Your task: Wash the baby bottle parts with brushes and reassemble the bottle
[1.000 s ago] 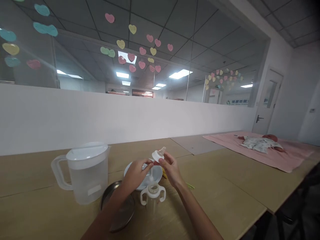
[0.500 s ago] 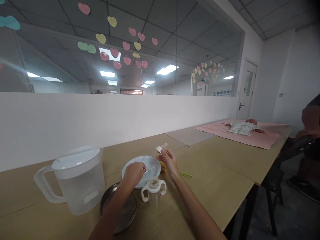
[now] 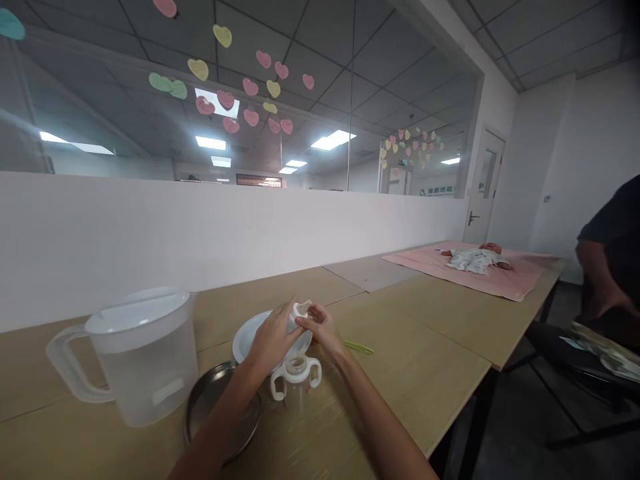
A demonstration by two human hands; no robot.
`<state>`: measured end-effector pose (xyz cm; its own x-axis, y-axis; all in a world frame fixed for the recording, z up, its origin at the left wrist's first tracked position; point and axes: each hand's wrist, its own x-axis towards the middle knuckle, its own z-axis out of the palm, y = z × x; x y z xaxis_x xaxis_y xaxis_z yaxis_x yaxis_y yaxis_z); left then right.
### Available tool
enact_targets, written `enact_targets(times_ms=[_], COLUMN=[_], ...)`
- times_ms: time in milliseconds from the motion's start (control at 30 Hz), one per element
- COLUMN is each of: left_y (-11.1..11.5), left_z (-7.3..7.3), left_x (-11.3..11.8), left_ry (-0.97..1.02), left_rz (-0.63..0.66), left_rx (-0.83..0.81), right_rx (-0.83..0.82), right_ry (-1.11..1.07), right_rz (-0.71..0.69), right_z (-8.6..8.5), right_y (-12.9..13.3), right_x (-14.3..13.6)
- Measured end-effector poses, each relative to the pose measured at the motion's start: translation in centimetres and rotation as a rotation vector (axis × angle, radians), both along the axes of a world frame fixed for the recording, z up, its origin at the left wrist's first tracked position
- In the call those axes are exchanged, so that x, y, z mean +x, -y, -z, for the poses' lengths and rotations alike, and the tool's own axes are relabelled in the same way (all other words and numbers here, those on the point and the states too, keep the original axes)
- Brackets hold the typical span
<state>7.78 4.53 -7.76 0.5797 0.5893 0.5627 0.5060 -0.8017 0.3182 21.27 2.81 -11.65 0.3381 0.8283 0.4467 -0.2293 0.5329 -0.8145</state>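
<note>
Desk [image 3: 410,353] stretches away along the white wall, and at its far end a pink cloth [image 3: 517,283] lies spread with a doll-like figure [image 3: 473,261] resting on it. Closer in, a big translucent pitcher [image 3: 150,373] stands by the person's left forearm, with a round metal dish [image 3: 210,393] just beside it, partly hidden under that arm. Next comes a white bowl [image 3: 244,339], its middle blocked from view by the left hand [image 3: 275,333]. A two-handled bottle [image 3: 299,395] stands upright just in front of the bowl, its mouth uncovered, and past the right hand [image 3: 324,330] a thin green strip [image 3: 359,347] lies on the desk. Smallest of all is the bottle top [image 3: 299,311], a white collar with a clear teat, held up over the bowl and apart from the bottle. The left hand is curled around its side, and the right hand pinches at it with thumb and fingers; exactly where those fingertips press, I can't tell. I judge the step in hand to be fingertip work on that top, and the next move to call for a steady left hold, light right-hand pressure and a teat kept straight.
</note>
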Motion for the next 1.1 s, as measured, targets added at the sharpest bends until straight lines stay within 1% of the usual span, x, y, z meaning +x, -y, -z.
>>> enact_targets(times_ms=[100, 200, 300, 367, 467, 567, 667, 733, 767, 800, 867, 933, 1033, 1100], left_y=[0.3, 0.8, 1.5, 1.8, 1.7, 1.4, 1.3, 1.3, 1.2, 1.0, 0.4, -0.5, -1.5, -1.7], left_z=[-0.3, -0.9, -1.7, -2.1, -2.3, -2.2, -2.5, -2.7, -2.8, -2.7, -2.2, -1.4, 0.0, 0.5], left_x=[0.2, 0.1, -0.2, -0.4, -0.7, -0.9, -1.0, -1.2, -1.3, -1.4, -1.7, -2.0, -2.4, -2.6], left_ry=[0.024, 0.023, 0.006, 0.001, 0.006, 0.003, 0.017, 0.017, 0.0, -0.031, -0.124, -0.218, -0.336, -0.42], left_rz=[0.001, 0.048, 0.115, 0.129, 0.109, 0.118, 0.211, 0.283, 0.29, 0.27, 0.174, 0.07, -0.056, -0.13], left_rx=[-0.007, -0.012, -0.06, -0.093, -0.142, -0.216, -0.278, -0.299, -0.29, -0.268, -0.2, -0.134, -0.052, -0.013], right_rx=[0.028, 0.035, 0.029, 0.008, -0.042, -0.084, -0.103, -0.092, -0.084, -0.077, -0.072, -0.085, -0.102, -0.099], right_ry=[0.002, -0.02, -0.072, -0.098, -0.121, -0.137, -0.208, -0.274, -0.287, -0.277, -0.184, -0.002, 0.399, 0.644], right_rz=[-0.04, -0.009, 0.028, 0.023, 0.007, -0.005, -0.011, 0.022, 0.056, 0.101, 0.201, 0.292, 0.411, 0.478], right_z=[-0.1, -0.2, -0.4, -0.4, -0.3, 0.0, 0.3, 0.4, 0.4, 0.4, 0.6, 1.0, 2.0, 2.6], right_y=[0.2, 0.3, 0.4, 0.5, 0.4, 0.0, -0.4, -0.6, -0.7, -0.7, -0.8, -0.9, -0.9, -0.8], right_x=[-0.2, 0.0, 0.3, 0.4, 0.3, 0.0, 0.1, 0.6, 0.9, 1.3, 1.9, 2.2, 1.9, 1.6])
